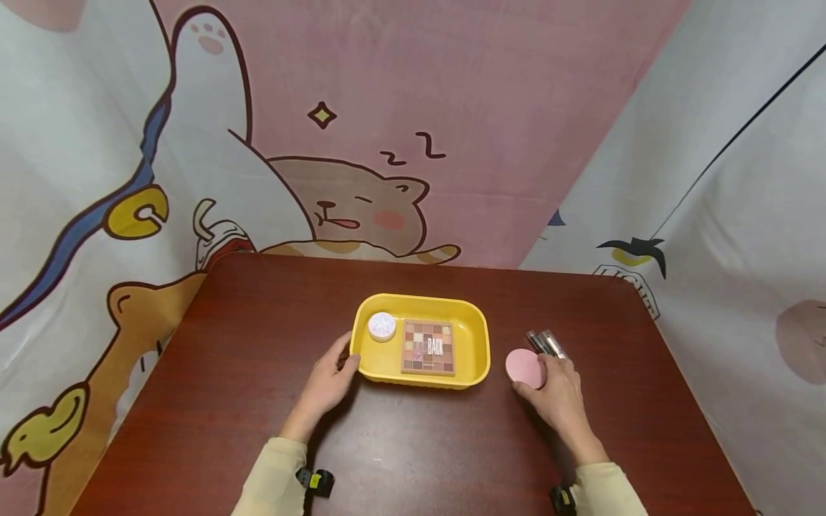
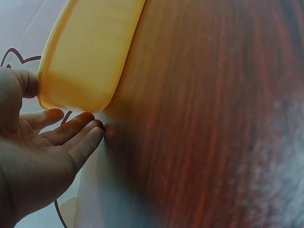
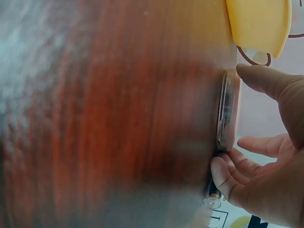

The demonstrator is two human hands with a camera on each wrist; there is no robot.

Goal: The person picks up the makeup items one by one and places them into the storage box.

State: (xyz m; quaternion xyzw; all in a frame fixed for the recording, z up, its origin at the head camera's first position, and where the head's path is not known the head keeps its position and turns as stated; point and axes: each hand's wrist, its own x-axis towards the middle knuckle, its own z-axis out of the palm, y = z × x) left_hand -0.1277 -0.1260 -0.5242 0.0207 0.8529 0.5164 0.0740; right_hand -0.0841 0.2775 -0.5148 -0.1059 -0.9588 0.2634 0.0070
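A yellow tray [image 1: 422,382] stands on the table, holding a small white round case [image 1: 382,326] and an eyeshadow palette [image 1: 428,348] marked BACK. At its left end my left hand [image 1: 330,380] touches the tray: the thumb meets the rim and the loosely extended fingers lie by the outer wall, as the left wrist view also shows. To the right of the tray, my right hand [image 1: 560,394] holds a pink round compact [image 1: 525,368] between thumb and fingers, low at the table. Two slim tubes [image 1: 547,344] lie just behind that hand, partly hidden by it.
The dark red-brown table [image 1: 400,444] runs back to a printed cloth [image 1: 413,107] with cartoon animals. More cloth [image 1: 742,236] hangs along the right side. A gap of bare tabletop separates the tray from the compact.
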